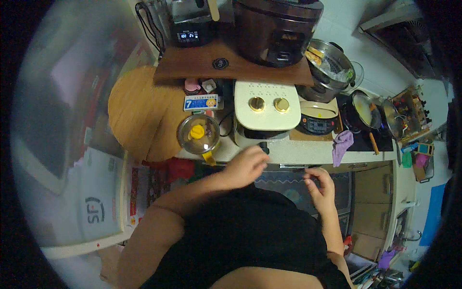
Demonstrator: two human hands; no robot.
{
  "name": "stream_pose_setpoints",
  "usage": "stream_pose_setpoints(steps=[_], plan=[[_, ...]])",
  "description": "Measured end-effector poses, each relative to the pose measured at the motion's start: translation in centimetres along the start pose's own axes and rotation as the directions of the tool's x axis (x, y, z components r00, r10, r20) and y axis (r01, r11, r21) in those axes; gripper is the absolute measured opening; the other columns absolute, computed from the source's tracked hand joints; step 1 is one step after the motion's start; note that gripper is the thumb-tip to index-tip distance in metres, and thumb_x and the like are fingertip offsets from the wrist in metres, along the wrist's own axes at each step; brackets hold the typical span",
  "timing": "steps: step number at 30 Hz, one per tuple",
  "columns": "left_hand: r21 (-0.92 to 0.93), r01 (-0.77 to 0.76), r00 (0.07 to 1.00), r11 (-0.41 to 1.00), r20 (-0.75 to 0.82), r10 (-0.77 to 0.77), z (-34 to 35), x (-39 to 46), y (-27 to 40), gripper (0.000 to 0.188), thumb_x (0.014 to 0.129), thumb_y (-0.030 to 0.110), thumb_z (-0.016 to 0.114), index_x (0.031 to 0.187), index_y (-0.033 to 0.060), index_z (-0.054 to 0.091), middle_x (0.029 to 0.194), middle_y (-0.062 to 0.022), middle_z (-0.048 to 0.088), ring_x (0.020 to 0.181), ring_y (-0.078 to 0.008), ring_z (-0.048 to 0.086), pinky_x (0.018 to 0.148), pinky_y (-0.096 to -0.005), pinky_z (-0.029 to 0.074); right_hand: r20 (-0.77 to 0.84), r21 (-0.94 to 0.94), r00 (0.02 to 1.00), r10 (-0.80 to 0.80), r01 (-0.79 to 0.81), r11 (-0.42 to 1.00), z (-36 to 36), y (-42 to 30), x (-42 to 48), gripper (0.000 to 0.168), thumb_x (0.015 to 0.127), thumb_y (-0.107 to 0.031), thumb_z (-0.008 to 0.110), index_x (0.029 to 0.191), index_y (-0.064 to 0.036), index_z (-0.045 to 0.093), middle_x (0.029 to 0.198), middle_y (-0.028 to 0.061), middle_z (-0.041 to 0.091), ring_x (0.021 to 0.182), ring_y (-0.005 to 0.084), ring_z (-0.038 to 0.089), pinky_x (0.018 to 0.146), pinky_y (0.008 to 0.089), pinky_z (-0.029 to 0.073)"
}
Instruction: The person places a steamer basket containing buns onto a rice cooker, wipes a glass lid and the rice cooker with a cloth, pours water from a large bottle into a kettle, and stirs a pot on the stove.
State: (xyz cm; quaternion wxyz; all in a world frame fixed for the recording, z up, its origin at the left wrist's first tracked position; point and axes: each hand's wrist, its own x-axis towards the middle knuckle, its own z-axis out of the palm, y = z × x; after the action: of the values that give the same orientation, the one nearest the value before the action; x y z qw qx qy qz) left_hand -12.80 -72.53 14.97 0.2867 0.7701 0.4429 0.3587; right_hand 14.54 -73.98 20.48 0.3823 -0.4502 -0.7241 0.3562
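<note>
My left hand is at the counter's front edge, fingers curled, just below the dark handle of a cream air fryer with two gold knobs. Whether its fingers touch the handle or hold anything is hidden. Lower and to the right, my right hand hovers in front of the counter, thumb and fingers bent but apart. I see nothing in it. Left of the air fryer stands a glass-lidded pot with a yellow knob and yellow handle.
A round wooden board leans at the left. Above the air fryer, a wooden shelf bears a dark rice cooker. To the right are a steamer pot, a purple cloth over the counter edge, and a wooden-handled pan on the stove.
</note>
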Motion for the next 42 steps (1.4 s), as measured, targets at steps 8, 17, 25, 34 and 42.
stream_pose_setpoints(steps=[8, 17, 25, 34, 42], plan=[[-0.093, 0.094, 0.969, 0.991, 0.236, -0.069, 10.7, -0.2, 4.7, 0.023, 0.096, 0.024, 0.049, 0.093, 0.0052, 0.062, 0.092, -0.0139, 0.063, 0.09, -0.0346, 0.061, 0.075, -0.0428, 0.048, -0.264, 0.145, 0.924, 0.276, -0.245, 0.959, -9.0, 7.9, -9.4, 0.014, 0.095, -0.011, 0.055, 0.086, -0.002, 0.062, 0.077, 0.0007, 0.054, 0.067, 0.0095, 0.049, 0.06, 0.0242, 0.042], [0.188, 0.183, 0.847, 0.965, 0.469, -0.252, 14.1, 1.2, 8.0, 0.024, 0.096, 0.028, 0.049, 0.097, 0.0087, 0.063, 0.09, -0.0142, 0.064, 0.088, -0.0347, 0.062, 0.073, -0.0447, 0.048, -0.376, 0.158, 0.888, 0.266, -0.221, 0.962, -14.8, 11.4, -15.7, 0.026, 0.099, -0.021, 0.05, 0.081, -0.004, 0.058, 0.067, -0.001, 0.05, 0.059, 0.0074, 0.043, 0.053, 0.0226, 0.037], [0.016, 0.193, 0.882, 0.981, 0.436, -0.181, 15.8, 3.1, 7.5, 0.032, 0.091, 0.008, 0.05, 0.122, 0.0123, 0.058, 0.117, -0.0132, 0.061, 0.105, -0.0339, 0.06, 0.087, -0.0427, 0.049, -0.492, 0.239, 0.787, 0.373, -0.29, 0.927, -14.8, 9.8, -19.0, 0.025, 0.1, -0.023, 0.05, 0.099, -0.003, 0.065, 0.07, -0.0006, 0.052, 0.058, 0.007, 0.045, 0.053, 0.0227, 0.038], [-0.005, -0.24, 0.793, 0.971, 0.575, 0.199, 15.7, 6.7, 5.5, 0.04, 0.084, 0.009, 0.057, 0.124, 0.0117, 0.059, 0.146, -0.0154, 0.037, 0.136, -0.0354, 0.033, 0.111, -0.0443, 0.03, -0.648, 0.319, 0.649, 0.4, -0.246, 0.915, -12.6, 7.9, -17.9, 0.024, 0.095, -0.005, 0.056, 0.118, -0.002, 0.055, 0.089, 0.0027, 0.056, 0.081, 0.0106, 0.054, 0.074, 0.0244, 0.046], [-0.108, -0.097, 0.779, 0.989, 0.61, 0.143, 12.4, 7.2, 1.7, 0.038, 0.087, 0.011, 0.059, 0.125, 0.0102, 0.058, 0.144, -0.0154, 0.04, 0.132, -0.0335, 0.038, 0.108, -0.0424, 0.034, -0.66, 0.336, 0.63, 0.41, -0.241, 0.911, -9.0, 6.3, -14.3, 0.012, 0.094, -0.005, 0.058, 0.104, -0.002, 0.061, 0.083, 0.0011, 0.055, 0.069, 0.007, 0.051, 0.06, 0.022, 0.044]])
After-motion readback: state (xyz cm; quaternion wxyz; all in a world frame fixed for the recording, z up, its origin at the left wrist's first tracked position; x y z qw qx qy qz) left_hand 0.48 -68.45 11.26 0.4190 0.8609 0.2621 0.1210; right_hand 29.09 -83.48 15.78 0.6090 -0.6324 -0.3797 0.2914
